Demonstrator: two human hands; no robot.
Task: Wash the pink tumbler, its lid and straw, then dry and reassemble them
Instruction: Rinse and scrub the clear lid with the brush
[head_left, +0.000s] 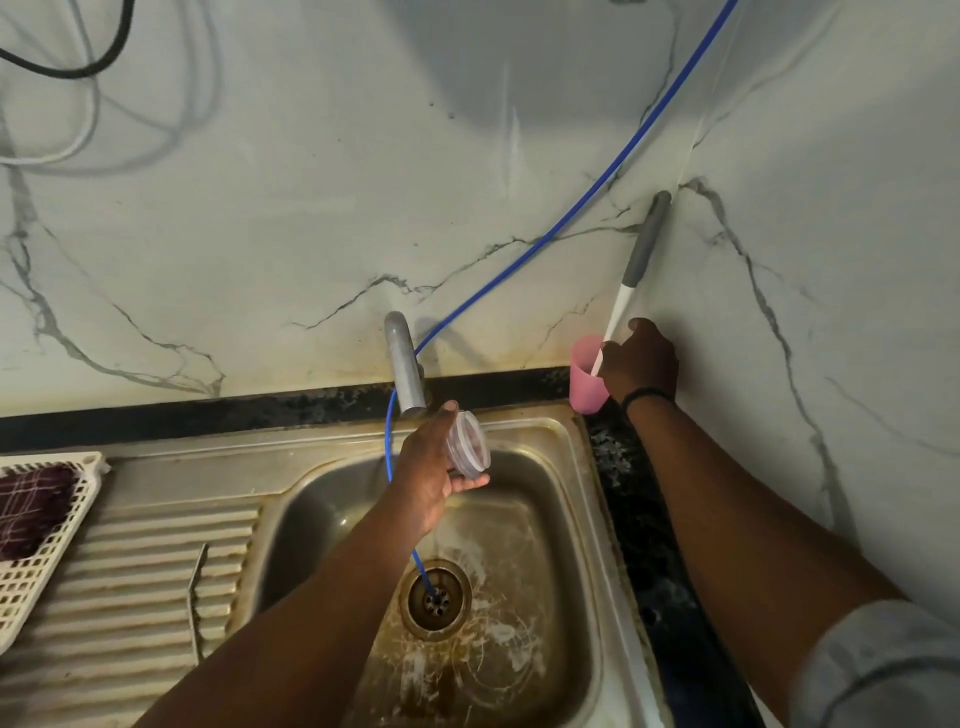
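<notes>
The left hand (427, 467) is held over the steel sink (561, 519), its thumb and fingers curled round the clear lid (469, 444), which is turned on edge just under the grey tap (402, 364). A thin blue hose (571, 215) passes behind this hand and ends in the drain (436, 597) below it. The right hand (641, 361) reaches to the far corner of the dark counter (639, 519), against the marbled wall (311, 234). It is touching the pink tumbler (586, 382), which stands upright just to its left, and its fingers pinch the white stem of a grey-handled brush (647, 241) whose lower end sits in the cup. Far to the left of both hands, 1 white basket (31, 577) holds a dark checked cloth (34, 506).
</notes>
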